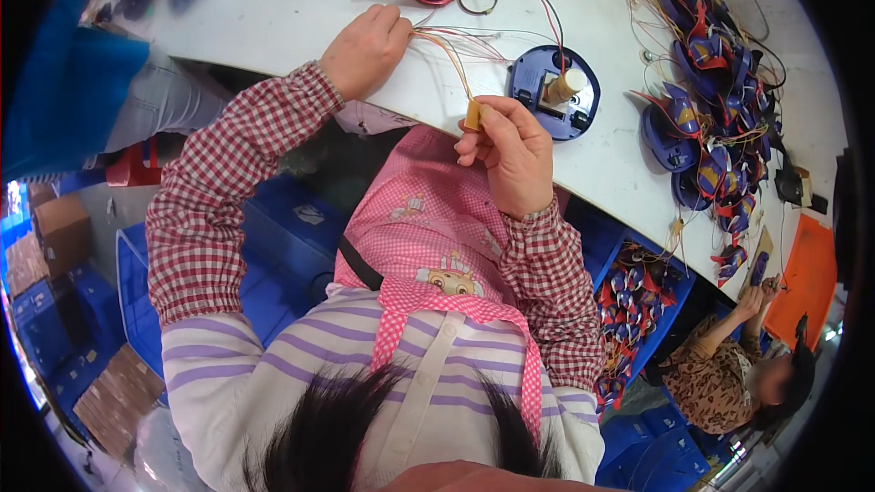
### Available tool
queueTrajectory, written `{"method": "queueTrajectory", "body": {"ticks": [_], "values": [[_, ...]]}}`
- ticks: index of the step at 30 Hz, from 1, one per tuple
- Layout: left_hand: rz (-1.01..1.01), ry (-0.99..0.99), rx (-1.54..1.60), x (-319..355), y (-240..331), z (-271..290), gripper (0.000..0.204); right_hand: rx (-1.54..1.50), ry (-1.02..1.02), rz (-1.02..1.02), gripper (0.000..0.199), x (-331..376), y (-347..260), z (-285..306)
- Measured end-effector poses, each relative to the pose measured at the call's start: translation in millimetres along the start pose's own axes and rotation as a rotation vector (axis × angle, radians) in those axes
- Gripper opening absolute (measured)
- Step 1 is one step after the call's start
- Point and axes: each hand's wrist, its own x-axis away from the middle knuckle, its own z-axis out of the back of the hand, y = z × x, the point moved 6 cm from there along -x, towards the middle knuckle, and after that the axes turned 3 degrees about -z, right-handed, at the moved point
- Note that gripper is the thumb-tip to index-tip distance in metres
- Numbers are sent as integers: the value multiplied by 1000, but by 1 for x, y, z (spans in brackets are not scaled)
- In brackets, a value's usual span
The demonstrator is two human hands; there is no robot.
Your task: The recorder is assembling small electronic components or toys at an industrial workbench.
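Pinching a small tan part in your right hand, your closed left hand grips its wires, running up-left across the worktop.

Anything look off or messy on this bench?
Nothing damaged or spilled. Loose wires fan across the white table from the left hand; the right hand pinches a small tan piece. The pile of blue and red parts is jumbled, wires tangled through it.
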Motion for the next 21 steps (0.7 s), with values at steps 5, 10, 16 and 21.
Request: {"method": "queueTrajectory", "body": {"ticks": [5,10,16,21], "values": [[-20,11,30,1,0,4,15,16,34,-1,21,-6,13,8],[44,70,151,19,7,26,21,21,0,7,21,-12,16,11],[762,273,739,138,26,30,33,31,-27,22,21,-12,13,8],[1084,212,1569,162,33,-40,26,59,-23,24,22,-8,12,4]]}}
